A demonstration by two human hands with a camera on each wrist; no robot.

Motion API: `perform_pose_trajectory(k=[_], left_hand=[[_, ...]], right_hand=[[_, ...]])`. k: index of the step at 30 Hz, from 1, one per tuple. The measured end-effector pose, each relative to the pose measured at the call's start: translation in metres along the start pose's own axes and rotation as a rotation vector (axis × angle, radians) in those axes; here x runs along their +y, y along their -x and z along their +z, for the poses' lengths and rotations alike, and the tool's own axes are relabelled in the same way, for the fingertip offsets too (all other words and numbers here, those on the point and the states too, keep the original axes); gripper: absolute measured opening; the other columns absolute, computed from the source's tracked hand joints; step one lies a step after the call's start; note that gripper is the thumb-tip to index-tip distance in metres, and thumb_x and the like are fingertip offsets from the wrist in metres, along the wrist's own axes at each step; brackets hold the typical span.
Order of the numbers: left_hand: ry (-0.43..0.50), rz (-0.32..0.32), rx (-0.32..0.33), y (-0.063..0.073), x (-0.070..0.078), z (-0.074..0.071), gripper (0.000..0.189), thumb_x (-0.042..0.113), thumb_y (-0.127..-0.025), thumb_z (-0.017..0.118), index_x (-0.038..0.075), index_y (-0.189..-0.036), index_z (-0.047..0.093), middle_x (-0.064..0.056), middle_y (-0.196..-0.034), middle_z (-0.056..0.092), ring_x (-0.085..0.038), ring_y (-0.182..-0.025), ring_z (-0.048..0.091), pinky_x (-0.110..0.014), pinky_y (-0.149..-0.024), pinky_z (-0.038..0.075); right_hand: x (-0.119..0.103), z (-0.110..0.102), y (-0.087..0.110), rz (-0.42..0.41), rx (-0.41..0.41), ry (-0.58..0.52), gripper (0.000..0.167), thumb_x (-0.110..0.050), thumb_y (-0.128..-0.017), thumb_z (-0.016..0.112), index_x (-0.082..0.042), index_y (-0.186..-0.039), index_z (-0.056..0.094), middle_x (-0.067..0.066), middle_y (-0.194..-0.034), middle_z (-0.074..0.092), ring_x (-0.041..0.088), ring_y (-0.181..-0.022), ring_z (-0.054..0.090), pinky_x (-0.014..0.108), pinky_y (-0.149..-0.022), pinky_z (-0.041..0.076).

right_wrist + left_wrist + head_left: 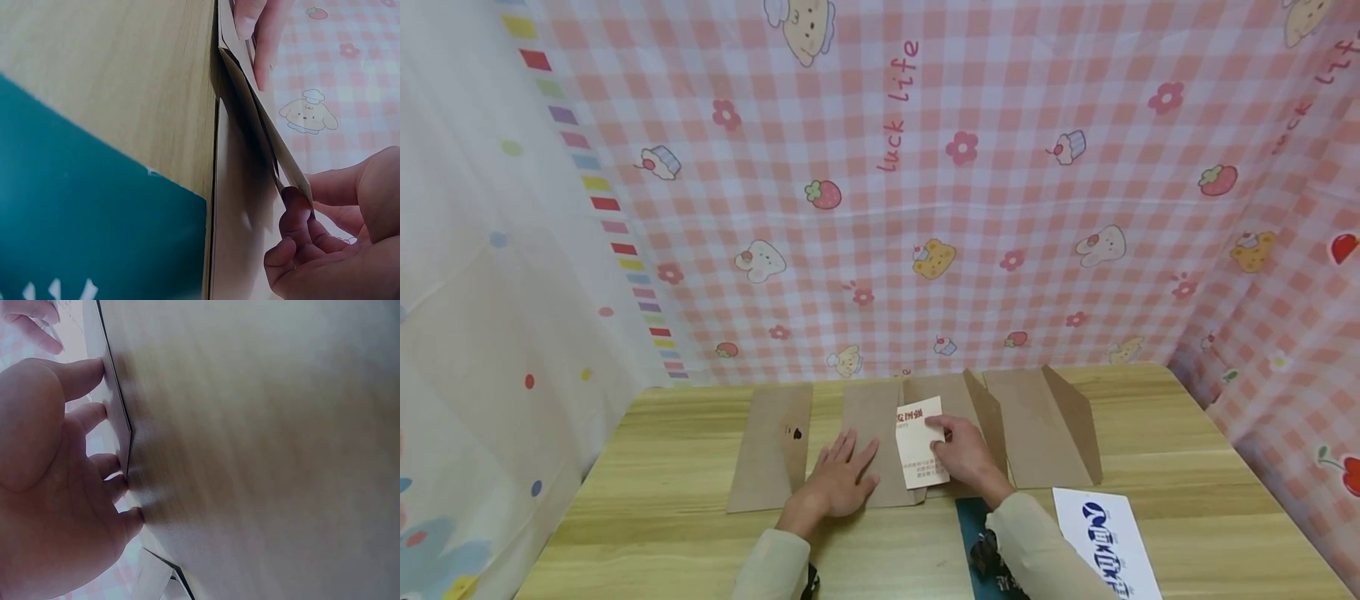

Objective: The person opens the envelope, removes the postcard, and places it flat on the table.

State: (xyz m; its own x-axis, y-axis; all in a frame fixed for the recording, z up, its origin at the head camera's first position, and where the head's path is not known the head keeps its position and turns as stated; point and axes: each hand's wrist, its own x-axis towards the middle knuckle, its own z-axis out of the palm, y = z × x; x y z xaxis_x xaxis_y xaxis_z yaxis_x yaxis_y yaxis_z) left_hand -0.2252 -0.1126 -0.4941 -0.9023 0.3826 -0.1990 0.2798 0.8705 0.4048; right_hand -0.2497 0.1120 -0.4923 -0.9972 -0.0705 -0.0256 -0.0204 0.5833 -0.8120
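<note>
In the head view my left hand (838,485) lies with fingers spread on a brown kraft envelope (868,412). The left wrist view shows the fingertips (94,369) of this hand touching the envelope near its edge. My right hand (966,454) pinches the right side of a cream card (917,462) with red printing, which lies over that envelope's right side. In the right wrist view the right hand (350,231) has its thumb and fingers on opposite sides of a paper edge. Whether part of the card is inside the envelope I cannot tell.
Other kraft envelopes lie in the row: one (763,450) at left, one (936,389) partly under the card, one (1030,429) at right with its flap raised. A teal printed sheet (967,533) and a white sheet with blue lettering (1123,525) lie nearer on the wooden table (647,492).
</note>
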Motion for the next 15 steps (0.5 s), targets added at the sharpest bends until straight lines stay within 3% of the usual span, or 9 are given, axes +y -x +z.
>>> perform_pose_trajectory(k=[15], left_hand=[[-0.006, -0.007, -0.003, 0.0001, 0.0006, -0.0001, 0.058, 0.036, -0.104, 0.047, 0.014, -0.156, 0.033, -0.023, -0.163, 0.014, -0.039, -0.152, 0.009, -0.059, -0.120, 0.012]], right_hand=[[0.0017, -0.0036, 0.0015, 0.004, 0.011, -0.004, 0.039, 0.003, -0.089, 0.063, -0.002, -0.128, 0.065, 0.016, -0.109, 0.064, 0.023, -0.085, 0.053, 0.032, -0.072, 0.046]])
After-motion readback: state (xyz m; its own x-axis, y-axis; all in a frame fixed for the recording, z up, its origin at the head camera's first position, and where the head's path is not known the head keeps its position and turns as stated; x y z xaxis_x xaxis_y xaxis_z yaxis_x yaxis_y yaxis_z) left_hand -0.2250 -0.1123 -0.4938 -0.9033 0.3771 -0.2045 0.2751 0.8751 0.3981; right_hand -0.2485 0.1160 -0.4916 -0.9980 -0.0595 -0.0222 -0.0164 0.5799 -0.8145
